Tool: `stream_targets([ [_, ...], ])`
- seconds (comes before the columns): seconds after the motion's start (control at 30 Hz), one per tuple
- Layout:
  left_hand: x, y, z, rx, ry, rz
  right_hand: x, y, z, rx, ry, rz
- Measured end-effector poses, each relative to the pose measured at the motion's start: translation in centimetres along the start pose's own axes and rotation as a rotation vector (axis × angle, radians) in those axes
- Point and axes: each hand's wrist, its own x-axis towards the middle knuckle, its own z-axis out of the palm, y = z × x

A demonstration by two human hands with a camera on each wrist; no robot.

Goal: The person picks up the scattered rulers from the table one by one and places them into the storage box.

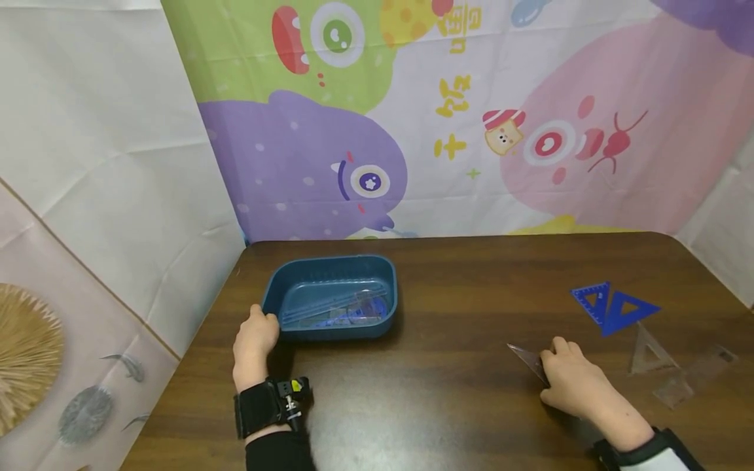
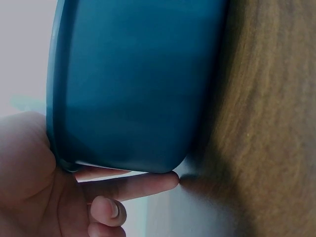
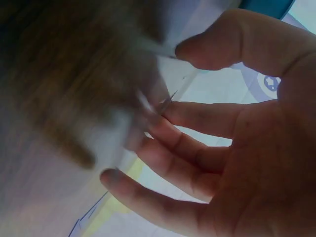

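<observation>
My left hand (image 1: 256, 340) holds the near left corner of a dark teal plastic box (image 1: 336, 335). In the left wrist view one finger stretches along the box's outer wall (image 2: 133, 89), while others curl beside it. Inside the box lie clear rulers (image 1: 324, 307) and a blue piece (image 1: 347, 318), partly overlapping. On the right, my right hand (image 1: 574, 379) grips a clear, pointed set square (image 1: 530, 363) between thumb and fingers, just over the tabletop. The fingers hide part of it, and the right wrist view shows its edges only faintly.
Two blue set squares (image 1: 626, 313) lie beyond my right hand. To its right are a clear set square (image 1: 650, 353) and a clear flat ruler-like piece (image 1: 709, 366). A cartoon-printed cloth (image 1: 459, 203) hangs behind the brown wooden table (image 1: 424, 392).
</observation>
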Motion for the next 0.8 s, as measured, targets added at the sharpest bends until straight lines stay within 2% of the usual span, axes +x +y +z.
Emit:
stream_targets([
  [0.23,0.0,-0.1,0.0,0.004,0.002,-0.001,0.2,-0.4,-0.1,-0.007,0.035,0.023],
  [0.37,0.0,0.0,-0.1,0.004,-0.001,0.000,0.4,-0.8,-0.3,-0.014,0.050,0.002],
  [0.47,-0.1,0.0,-0.2,0.003,0.000,-0.004,0.7,-1.2,-0.5,-0.011,0.101,-0.027],
  [0.8,-0.1,0.0,-0.1,0.010,0.004,-0.001,1.9,-3.6,-1.4,0.114,0.231,-0.078],
])
